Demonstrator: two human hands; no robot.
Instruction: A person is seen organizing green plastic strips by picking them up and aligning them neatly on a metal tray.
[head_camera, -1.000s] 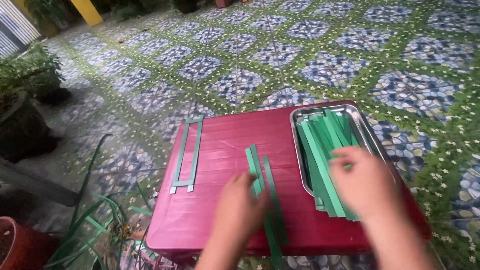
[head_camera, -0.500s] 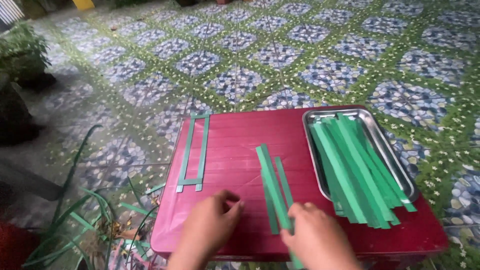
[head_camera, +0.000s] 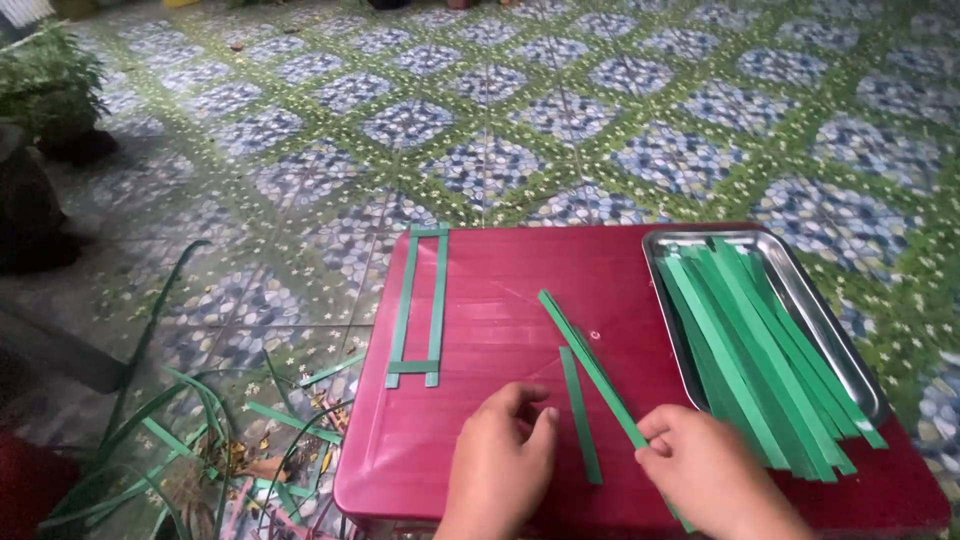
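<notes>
Hands (head_camera: 600, 465) at two flat, narrow green strips (head_camera: 585, 365) on red table (head_camera: 480, 300).

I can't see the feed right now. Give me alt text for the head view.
Two bare hands work over a dark red table: the right hand pinches a long green strip, and the left hand rests beside a shorter green strip. A metal tray of green strips sits at right, a narrow strip frame at left, on a patterned tile floor.

I am sitting over a low red table (head_camera: 500, 300), with a floor (head_camera: 560, 110) of green and blue patterned tiles stretching toward twelve o'clock. Soft daylight is falling evenly, and potted plants (head_camera: 45, 85) are standing at ten o'clock.
</notes>
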